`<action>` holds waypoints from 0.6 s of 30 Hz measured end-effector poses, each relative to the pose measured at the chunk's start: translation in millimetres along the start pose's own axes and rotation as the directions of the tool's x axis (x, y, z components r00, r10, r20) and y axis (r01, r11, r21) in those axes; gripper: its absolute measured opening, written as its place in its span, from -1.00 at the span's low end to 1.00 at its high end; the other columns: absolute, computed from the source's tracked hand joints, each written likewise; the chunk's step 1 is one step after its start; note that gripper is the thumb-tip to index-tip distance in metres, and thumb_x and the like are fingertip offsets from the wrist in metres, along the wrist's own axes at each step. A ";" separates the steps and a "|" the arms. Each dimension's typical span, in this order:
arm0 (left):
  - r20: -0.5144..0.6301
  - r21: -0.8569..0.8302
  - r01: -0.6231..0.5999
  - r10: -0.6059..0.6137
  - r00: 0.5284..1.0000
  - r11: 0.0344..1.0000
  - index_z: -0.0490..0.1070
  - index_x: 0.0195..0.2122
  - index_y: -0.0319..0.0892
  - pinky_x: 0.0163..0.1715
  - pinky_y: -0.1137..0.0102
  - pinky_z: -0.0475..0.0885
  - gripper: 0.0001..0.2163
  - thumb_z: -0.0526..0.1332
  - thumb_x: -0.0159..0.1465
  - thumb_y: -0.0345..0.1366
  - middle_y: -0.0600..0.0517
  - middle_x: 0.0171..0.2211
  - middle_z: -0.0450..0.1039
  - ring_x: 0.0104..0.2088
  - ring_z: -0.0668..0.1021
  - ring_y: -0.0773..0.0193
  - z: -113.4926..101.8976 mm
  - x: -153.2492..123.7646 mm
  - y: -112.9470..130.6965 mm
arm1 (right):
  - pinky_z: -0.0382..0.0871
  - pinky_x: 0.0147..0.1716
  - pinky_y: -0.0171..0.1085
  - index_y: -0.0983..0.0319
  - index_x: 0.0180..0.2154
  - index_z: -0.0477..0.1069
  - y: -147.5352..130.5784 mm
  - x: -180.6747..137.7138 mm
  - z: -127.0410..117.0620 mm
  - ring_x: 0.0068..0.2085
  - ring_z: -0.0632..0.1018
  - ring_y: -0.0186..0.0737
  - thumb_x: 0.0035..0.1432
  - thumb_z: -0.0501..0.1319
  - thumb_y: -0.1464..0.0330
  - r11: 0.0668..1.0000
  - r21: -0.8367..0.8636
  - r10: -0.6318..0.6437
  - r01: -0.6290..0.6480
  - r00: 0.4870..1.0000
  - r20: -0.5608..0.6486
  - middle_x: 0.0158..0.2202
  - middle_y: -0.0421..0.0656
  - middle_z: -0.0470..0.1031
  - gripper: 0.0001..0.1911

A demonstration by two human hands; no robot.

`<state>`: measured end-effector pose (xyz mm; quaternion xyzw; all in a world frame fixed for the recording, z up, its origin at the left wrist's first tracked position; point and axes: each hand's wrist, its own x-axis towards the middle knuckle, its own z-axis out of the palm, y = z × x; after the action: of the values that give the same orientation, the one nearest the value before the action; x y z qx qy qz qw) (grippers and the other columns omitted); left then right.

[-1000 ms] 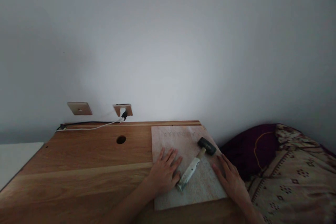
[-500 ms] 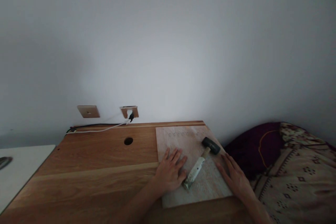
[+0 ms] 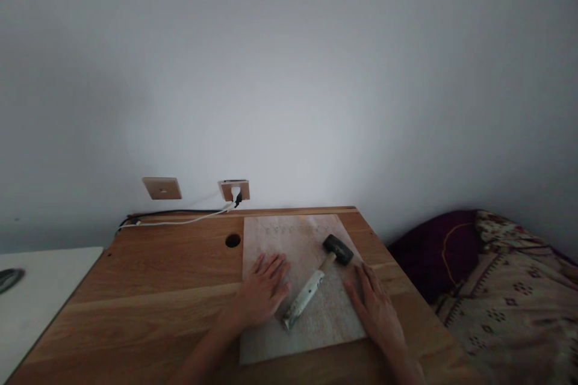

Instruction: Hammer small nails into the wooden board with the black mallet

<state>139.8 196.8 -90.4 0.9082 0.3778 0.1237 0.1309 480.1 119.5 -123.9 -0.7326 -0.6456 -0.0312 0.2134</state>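
Observation:
A pale, thin wooden board (image 3: 329,319) lies flat on the wooden desktop, with a row of small marks or nails near its far edge, too small to make out. On the board rests a hammer (image 3: 304,298), its black head toward the far right and its worn, whitish handle slanting back to the near left. My left hand (image 3: 264,289) lies flat on the board's left part, fingers spread, beside the handle. Over the board's right edge my right hand (image 3: 372,301) rests with fingers stretched out, close to the hammer head but apart from it.
The wooden desktop (image 3: 149,319) has a round cable hole (image 3: 233,240). A white and a black cable run along its back to a wall socket (image 3: 235,190). A white surface (image 3: 40,295) adjoins at left. Patterned bedding (image 3: 510,301) and a purple cushion (image 3: 445,258) lie at right.
The board, with the hammer on it, has slid left across the desktop toward the cable hole. Both hands have moved left with it, staying on the board.

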 end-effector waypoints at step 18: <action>-0.013 0.046 0.231 -0.231 0.973 0.972 0.35 0.29 -0.07 0.40 0.07 0.14 -0.58 0.02 0.48 -0.11 -0.09 0.35 0.33 0.34 0.37 0.11 -46.3 -78.4 -45.8 | 0.35 0.24 0.22 0.23 0.40 0.11 -105.3 -29.4 27.3 0.39 0.28 0.25 0.45 -0.04 -0.01 0.990 0.080 -0.111 0.113 0.993 -0.033 0.40 0.18 0.22 -0.32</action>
<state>41.3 178.4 -72.1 0.8605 0.4842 0.1023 0.1214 368.0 109.7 -129.4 -0.6853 -0.6834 -0.0271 0.2503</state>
